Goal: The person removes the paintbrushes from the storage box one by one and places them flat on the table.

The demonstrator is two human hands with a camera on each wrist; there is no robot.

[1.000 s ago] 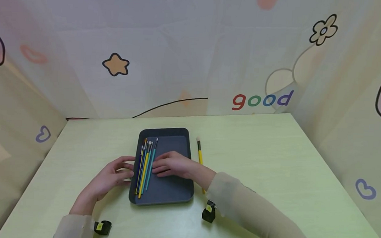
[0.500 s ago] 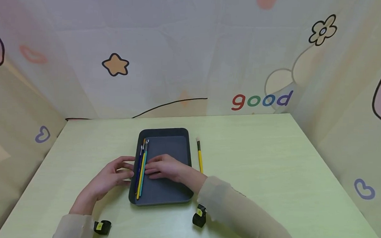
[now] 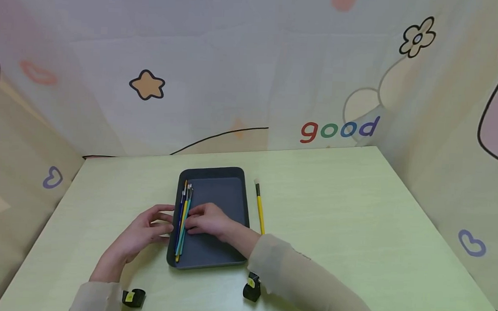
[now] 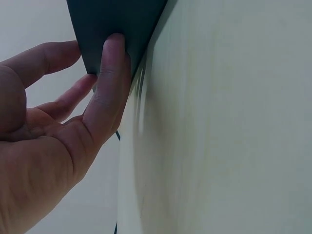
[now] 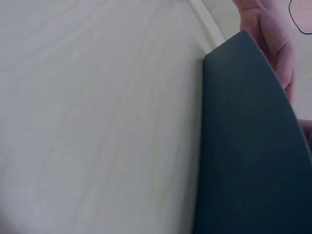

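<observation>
A dark grey rectangular tray lies on the table with several thin paintbrushes, blue, yellow and teal, bunched along its left wall. My right hand reaches inside, fingertips against the bunch's right side. Outside the tray, my left hand touches the left wall with spread fingers. The left wrist view shows that hand's fingertips on the tray's outer wall. In the right wrist view the tray's side hides most of the right hand; a hand shows beyond it.
One yellow paintbrush with a black ferrule lies on the table right of the tray, its lower end hidden by the right sleeve. Black wrist cameras hang at both cuffs. A patterned curtain encloses the table's back and sides.
My right hand has slid left inside the tray. The paintbrushes, earlier more spread out, now lie in a tighter bunch by the left wall. My left hand has stayed in place.
</observation>
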